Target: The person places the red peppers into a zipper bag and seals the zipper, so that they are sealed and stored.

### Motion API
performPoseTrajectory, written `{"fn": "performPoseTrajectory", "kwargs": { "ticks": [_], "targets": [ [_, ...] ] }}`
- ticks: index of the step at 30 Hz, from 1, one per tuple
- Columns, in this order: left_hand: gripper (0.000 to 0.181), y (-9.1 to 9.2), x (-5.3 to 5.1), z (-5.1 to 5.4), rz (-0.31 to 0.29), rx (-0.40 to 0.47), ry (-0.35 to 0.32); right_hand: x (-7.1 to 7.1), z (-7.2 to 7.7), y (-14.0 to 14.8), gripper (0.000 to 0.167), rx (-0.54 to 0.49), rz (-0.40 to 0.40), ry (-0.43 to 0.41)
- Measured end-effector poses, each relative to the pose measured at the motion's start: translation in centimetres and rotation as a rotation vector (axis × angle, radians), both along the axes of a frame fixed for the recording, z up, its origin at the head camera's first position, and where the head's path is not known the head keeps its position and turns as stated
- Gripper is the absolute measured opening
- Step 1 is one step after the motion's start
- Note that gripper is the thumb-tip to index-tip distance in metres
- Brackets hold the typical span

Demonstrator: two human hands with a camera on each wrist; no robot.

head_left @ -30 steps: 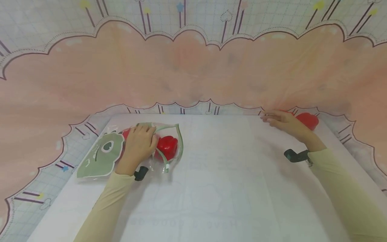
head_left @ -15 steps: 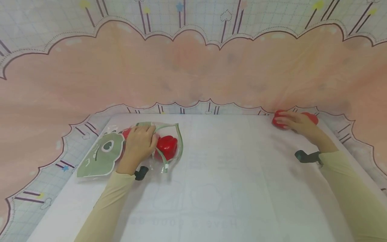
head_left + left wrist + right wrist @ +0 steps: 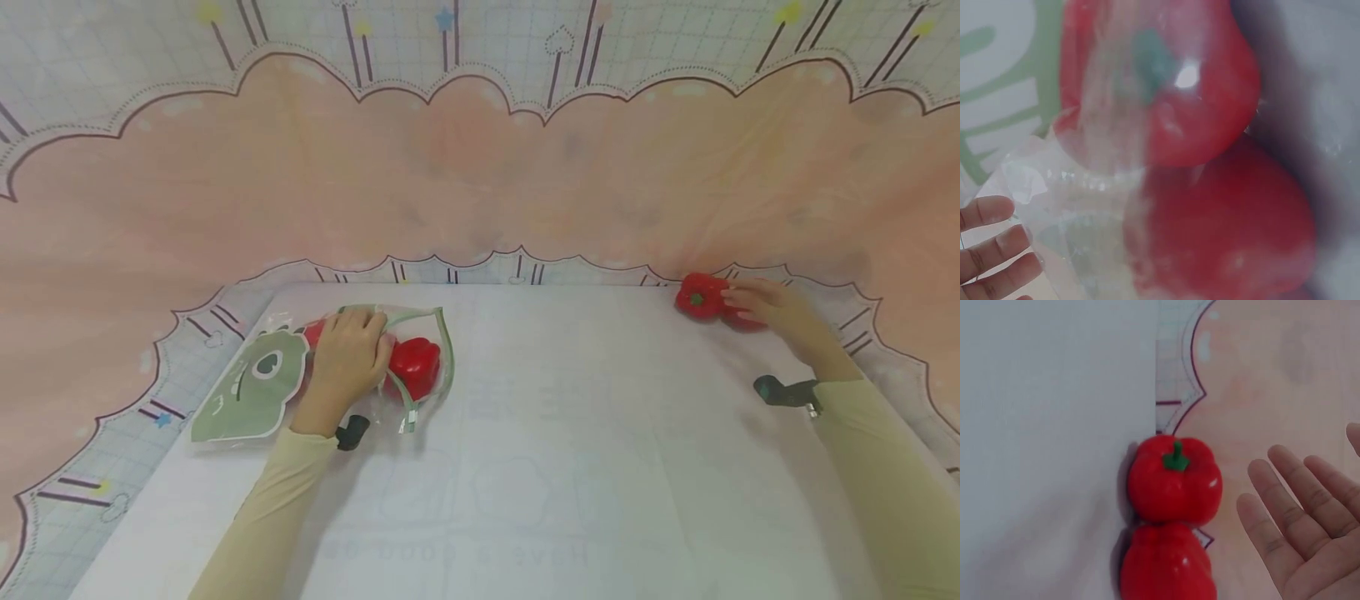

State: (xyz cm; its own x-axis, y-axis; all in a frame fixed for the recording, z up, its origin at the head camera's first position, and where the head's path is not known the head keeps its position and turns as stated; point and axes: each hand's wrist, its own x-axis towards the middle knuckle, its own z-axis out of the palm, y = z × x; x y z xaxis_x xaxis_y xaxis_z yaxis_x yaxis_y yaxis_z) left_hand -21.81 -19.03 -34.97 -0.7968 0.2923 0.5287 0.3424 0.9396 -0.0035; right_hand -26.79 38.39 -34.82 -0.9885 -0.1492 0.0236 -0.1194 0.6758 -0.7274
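Observation:
In the head view my left hand [image 3: 348, 358] holds a clear zip bag [image 3: 446, 358] with green edging, its fingers bent over the plastic. Red bell peppers are inside; one pepper [image 3: 416, 367] shows at the bag's mouth. The left wrist view has fingertips [image 3: 997, 253] against the plastic beside two red peppers [image 3: 1210, 231]. At the far right, my right hand [image 3: 783, 321] hovers by two more red peppers. The green-stemmed pepper [image 3: 1175, 481] touches the second pepper [image 3: 1166, 569]. My right fingers are extended and hold nothing in the right wrist view.
A white board [image 3: 555, 433] with faint printing covers the work surface. Patterned cloth [image 3: 480, 175] rises behind it and frames its sides. A green cartoon face [image 3: 255, 383] is printed on the bag's left part. Dark camera mounts [image 3: 780, 392] stick out from both wrists.
My right hand has moved right, off the green-stemmed pepper and over toward the second one, which now sits closer against it. My left hand and the bag have stayed in place.

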Motion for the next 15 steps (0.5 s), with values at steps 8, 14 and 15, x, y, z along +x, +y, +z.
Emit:
{"fn": "performPoseTrajectory", "kwargs": {
  "ticks": [8,14,15],
  "targets": [
    [0.029,-0.1,-0.2,-0.2,-0.009,-0.001,0.03,0.3,-0.5,2.2,0.061,-0.027,-0.107,0.017],
    [0.028,-0.1,-0.2,-0.3,-0.02,0.003,0.038,0.3,-1.1,3.6,0.065,-0.061,-0.159,-0.016],
    [0.028,-0.1,-0.2,-0.3,-0.022,0.005,0.038,0.3,-1.2,3.8,0.066,-0.063,-0.169,-0.016]
  ]
}}
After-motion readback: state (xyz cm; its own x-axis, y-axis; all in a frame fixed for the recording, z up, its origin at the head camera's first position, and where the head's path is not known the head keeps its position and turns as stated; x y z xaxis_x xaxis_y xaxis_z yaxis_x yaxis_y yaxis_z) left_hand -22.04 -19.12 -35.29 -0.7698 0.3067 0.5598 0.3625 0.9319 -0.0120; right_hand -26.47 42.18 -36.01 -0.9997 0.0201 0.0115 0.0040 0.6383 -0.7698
